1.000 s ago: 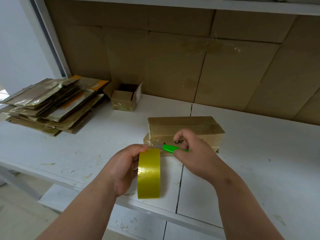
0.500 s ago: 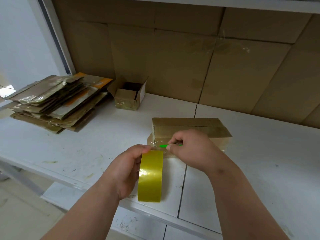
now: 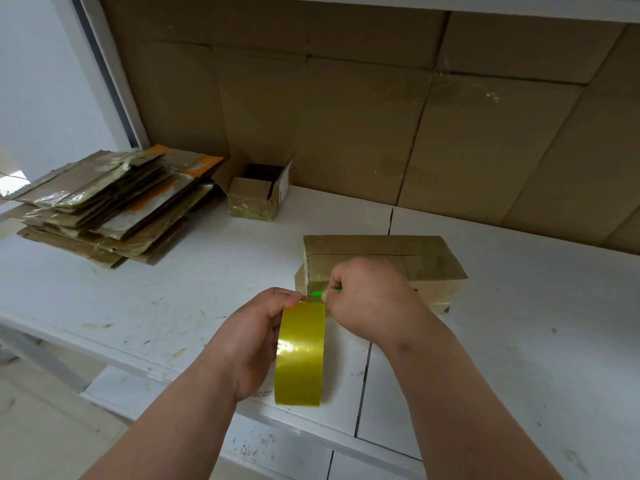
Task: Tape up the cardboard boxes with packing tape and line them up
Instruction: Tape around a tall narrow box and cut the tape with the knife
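A closed cardboard box (image 3: 398, 258) lies on the white table (image 3: 173, 285), with tape along its top. In front of it my left hand (image 3: 252, 341) grips a yellow roll of packing tape (image 3: 301, 355), held upright on edge. My right hand (image 3: 374, 299) grips a small green cutter (image 3: 320, 293), its tip at the tape strip stretched between the roll and the box's near left corner. Most of the cutter is hidden in my fist.
A small open cardboard box (image 3: 258, 194) stands at the back of the table. A stack of flattened cardboard boxes (image 3: 107, 206) lies at the left. Large cardboard sheets (image 3: 381, 116) cover the wall behind. The table's front edge runs under my forearms.
My right hand has drawn the green cutter leftward across the tape strip, so less of it shows. The roll and my left hand stayed almost in place.
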The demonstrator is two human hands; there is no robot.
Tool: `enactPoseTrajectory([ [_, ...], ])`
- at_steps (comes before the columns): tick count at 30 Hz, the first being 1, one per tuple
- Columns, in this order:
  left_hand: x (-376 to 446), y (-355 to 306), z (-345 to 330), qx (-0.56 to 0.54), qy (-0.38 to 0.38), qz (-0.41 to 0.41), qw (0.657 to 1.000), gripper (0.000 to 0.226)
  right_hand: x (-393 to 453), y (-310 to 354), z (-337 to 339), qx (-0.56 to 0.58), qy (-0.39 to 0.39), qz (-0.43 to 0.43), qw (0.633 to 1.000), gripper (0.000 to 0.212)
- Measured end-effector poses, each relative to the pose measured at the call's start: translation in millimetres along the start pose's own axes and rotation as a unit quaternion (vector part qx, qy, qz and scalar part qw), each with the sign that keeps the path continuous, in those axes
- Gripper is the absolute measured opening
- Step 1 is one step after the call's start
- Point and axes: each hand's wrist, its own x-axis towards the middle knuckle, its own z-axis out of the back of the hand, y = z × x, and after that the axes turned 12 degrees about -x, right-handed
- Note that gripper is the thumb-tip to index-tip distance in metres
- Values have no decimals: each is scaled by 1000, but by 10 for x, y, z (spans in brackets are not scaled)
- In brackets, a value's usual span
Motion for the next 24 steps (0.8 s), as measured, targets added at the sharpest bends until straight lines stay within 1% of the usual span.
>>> enactPoseTrajectory([
  [9, -24, -41, -16, 0, -2, 7, 1000, 11, -39, -93, -26, -16, -4, -28, 999, 16],
  [12, -45, -61, -14, -15, -1, 22, 1000, 10, -67, -194, -39, -30, -7, -54, 998, 15],
  [16, -35, -69, -7, -7, 4, 28, 1000, 11, -141, -317, -130, -34, -17, -82, 996, 17],
  [18, -31, -79, -2, -1, 4, 33, 999, 12, -208, -365, -196, -28, -2, -104, 994, 14],
  [20, -34, -91, 3, 7, 5, 40, 999, 19, -263, -396, -289, -45, 23, -120, 991, 15],
  [23, -38, -93, -8, 11, 8, 48, 999, 29, -309, -401, -431, -94, 73, -122, 985, 25],
  [24, -38, -90, -12, 12, 8, 50, 999, 32, -310, -403, -473, -105, 78, -120, 984, 30],
])
